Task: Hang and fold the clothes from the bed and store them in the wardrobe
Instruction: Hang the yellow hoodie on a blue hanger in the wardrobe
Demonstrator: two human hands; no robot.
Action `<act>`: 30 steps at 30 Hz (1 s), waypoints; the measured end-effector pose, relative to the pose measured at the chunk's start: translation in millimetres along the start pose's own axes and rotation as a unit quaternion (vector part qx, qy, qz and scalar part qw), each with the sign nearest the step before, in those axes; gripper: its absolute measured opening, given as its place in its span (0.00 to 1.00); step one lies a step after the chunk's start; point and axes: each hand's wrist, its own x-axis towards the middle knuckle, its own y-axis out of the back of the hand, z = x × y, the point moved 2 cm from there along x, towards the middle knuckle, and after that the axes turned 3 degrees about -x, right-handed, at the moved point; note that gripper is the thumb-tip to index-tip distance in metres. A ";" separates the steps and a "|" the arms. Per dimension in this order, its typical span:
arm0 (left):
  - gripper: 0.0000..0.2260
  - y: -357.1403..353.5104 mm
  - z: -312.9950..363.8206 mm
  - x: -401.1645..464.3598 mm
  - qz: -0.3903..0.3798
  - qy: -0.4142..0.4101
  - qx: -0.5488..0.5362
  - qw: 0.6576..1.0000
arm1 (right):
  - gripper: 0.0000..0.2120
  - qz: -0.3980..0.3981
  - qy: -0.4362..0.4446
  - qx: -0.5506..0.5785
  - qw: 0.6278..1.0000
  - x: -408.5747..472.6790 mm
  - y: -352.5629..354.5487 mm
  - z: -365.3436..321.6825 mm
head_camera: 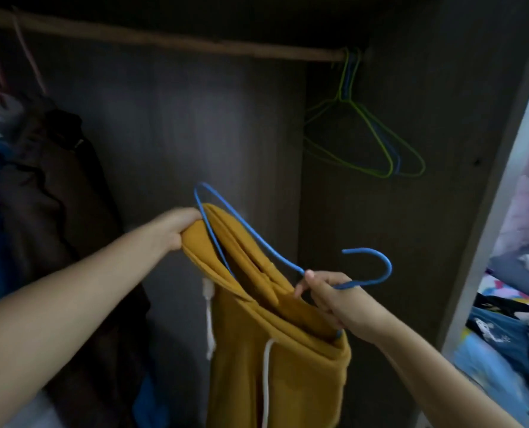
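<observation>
Wardrobe [195, 125]: it is open and dark inside. A wooden rail [164, 38] runs across the top.
On the rail, right end: green hangers [377, 140] and a blue one hang there with nothing on them.
On the rail, left side: pink hangers [25, 50] hold dark clothes [50, 180] and something blue.
Yellow hoodie [257, 335]: it is in front of the open wardrobe, held up in the air. It has white strings [267, 375] hanging down. It is partly on a blue hanger [257, 239].
Blue hanger: it is tilted, with its hook pointing to the right. One end sits inside the hoodie.
Left hand [176, 227]: it grips the top edge of the hoodie at the hanger's far end.
Right hand [331, 291]: its fingers pinch the hanger just below the hook.
Bed [510, 350]: it is on the right, past the wardrobe wall. More clothes lie on it in a pile.
</observation>
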 end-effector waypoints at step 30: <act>0.19 -62.6 -46.9 0.9 -0.008 -0.309 0.375 0.874 | 0.05 0.021 -0.222 0.139 0.965 76.7 50.7 -59.4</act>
